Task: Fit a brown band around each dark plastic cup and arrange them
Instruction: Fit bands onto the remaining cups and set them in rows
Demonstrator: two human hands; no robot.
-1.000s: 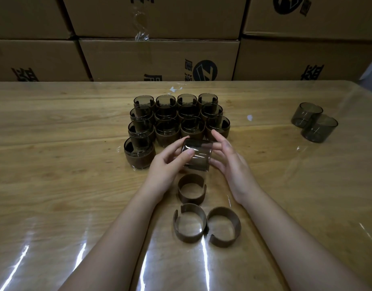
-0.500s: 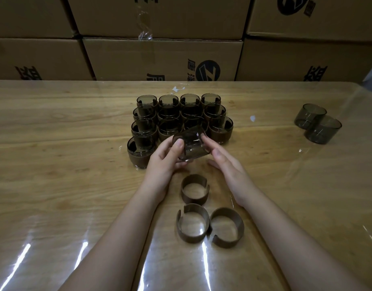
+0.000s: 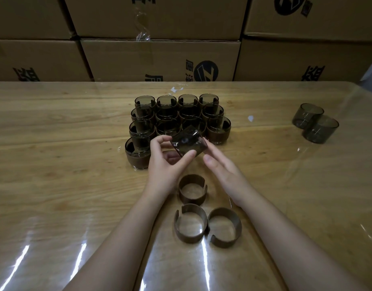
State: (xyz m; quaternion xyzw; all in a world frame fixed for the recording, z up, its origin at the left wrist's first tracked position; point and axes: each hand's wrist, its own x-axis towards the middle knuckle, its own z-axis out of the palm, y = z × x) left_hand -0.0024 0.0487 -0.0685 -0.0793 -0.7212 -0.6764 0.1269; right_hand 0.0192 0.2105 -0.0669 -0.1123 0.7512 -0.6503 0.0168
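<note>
Head view, step: banding the cup (image 3: 188,144).
Left hand (image 3: 166,166): pinching cup.
Right hand (image 3: 225,173): relaxed, beside cup.
Next: fetch band (image 3: 192,190) near cup.

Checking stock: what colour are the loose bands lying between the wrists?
The loose bands are plain brown; head view.

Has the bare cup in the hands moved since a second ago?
Yes. The cup has gone farther from the nearest loose band, toward the banded cups, and tilted.
</note>
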